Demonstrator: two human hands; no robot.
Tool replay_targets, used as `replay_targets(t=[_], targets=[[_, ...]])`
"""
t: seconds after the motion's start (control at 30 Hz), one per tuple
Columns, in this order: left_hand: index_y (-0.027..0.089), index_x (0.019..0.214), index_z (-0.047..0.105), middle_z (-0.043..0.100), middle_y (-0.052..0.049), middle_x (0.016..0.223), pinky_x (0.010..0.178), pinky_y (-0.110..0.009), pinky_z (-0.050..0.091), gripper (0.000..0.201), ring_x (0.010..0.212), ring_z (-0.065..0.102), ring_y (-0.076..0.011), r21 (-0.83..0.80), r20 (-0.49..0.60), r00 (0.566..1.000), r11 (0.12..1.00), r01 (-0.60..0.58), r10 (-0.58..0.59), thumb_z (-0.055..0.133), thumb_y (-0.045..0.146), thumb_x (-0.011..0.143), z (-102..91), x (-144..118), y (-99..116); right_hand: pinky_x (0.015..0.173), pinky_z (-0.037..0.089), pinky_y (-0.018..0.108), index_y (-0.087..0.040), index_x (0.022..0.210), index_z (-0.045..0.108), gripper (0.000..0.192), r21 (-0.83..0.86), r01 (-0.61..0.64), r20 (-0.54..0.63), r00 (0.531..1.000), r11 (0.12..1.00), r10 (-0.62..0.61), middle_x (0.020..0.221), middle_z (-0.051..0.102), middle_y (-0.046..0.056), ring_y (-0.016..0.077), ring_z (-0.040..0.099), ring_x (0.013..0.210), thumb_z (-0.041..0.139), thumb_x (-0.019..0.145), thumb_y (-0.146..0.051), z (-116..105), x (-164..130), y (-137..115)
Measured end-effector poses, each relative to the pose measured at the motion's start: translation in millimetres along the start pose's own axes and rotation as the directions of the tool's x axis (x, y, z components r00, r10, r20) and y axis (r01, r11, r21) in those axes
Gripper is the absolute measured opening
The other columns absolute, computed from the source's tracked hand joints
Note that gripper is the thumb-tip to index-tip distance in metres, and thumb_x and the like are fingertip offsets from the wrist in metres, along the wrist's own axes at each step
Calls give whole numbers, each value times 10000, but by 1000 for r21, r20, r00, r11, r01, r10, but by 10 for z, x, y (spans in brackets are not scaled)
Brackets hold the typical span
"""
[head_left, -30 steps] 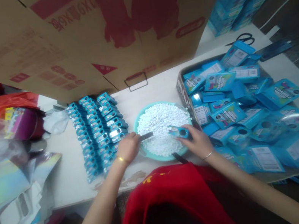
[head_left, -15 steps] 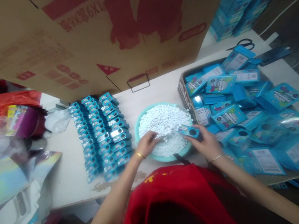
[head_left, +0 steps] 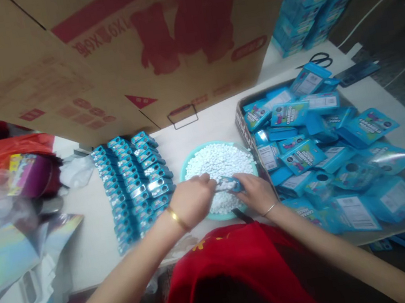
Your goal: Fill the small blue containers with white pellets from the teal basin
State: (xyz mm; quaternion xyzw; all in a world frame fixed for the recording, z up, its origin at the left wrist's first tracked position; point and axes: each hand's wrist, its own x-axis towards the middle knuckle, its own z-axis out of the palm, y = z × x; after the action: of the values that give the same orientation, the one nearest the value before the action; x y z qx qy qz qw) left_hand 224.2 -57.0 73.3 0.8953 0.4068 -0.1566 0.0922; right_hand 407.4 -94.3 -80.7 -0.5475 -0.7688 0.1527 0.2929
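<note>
Both hands meet over the teal bowl of small white pellets near the front edge of the surface. The right hand has its grip closed on a small blue box; the left hand touches that box's left end. Rows of blue boxes lie just left of the bowl, and a tray heaped with blue packets sits at the right.

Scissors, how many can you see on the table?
1. The scissors lie at the far right of the table, beyond the tray of blue packets. More could be hidden.
</note>
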Motion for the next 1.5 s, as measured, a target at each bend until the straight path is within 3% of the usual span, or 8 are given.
replay_targets(t=[0.17,0.3,0.5,0.67,0.77,1.07,1.27,1.5], targets=[[157,915,587,584,-79,862,621,-284,447,169,804,554,-199,68,-94,995,998,-5,11,419,173,903,-50,-68,-32,818,515,382,-188,1143,566,386,75,-41,-4,999,996,41,1079,674,131,269,643,974,556,855,-445,2,-31,43],[169,967,584,583,-84,912,665,-292,449,206,851,556,-204,-18,-104,968,974,228,-228,403,256,923,525,-64,-587,721,535,359,-211,1088,580,456,251,-308,62,951,918,303,920,707,72,252,669,834,623,773,-538,-40,-48,108],[185,1048,565,593,-95,1065,799,-310,457,225,990,557,-211,-193,4,964,946,263,-267,391,259,927,1652,364,-687,653,549,324,-178,819,604,404,631,-555,338,826,542,452,760,703,31,217,660,744,691,687,-551,-54,-5,145],[194,1096,547,592,-91,1107,864,-326,455,236,1019,560,-211,-476,-59,963,856,203,-262,432,257,901,1892,721,-342,723,571,410,-164,885,650,430,647,-729,613,671,223,418,821,729,59,251,687,781,692,688,-543,-119,-34,69],[200,1063,553,617,-58,1026,833,-309,465,224,914,578,-178,-577,-68,959,795,187,-275,466,313,891,1850,670,-377,840,543,456,-177,1008,634,489,663,-719,650,691,209,318,956,726,61,260,682,890,728,661,-508,-214,-78,37],[160,1044,567,603,-56,909,741,-268,458,247,776,555,-135,-646,-273,953,759,-79,-134,479,341,901,1043,55,-644,861,508,392,-200,1067,596,385,492,-331,249,940,805,234,1013,673,65,245,633,954,664,766,-429,-186,-147,29],[178,1034,582,621,-61,937,756,-264,465,226,834,592,-151,-394,-172,982,908,-144,81,451,318,914,383,-106,-569,880,508,387,-212,1121,572,335,350,-176,46,984,920,171,1087,652,90,249,612,1027,610,815,-342,-64,-41,-48],[141,926,584,606,-94,871,587,-289,456,157,770,589,-208,63,18,1000,998,3,-4,432,157,888,-72,-43,54,915,501,427,-198,1174,558,356,204,5,-3,1000,979,-4,1119,649,105,257,598,1054,543,818,-221,40,9,-74]])
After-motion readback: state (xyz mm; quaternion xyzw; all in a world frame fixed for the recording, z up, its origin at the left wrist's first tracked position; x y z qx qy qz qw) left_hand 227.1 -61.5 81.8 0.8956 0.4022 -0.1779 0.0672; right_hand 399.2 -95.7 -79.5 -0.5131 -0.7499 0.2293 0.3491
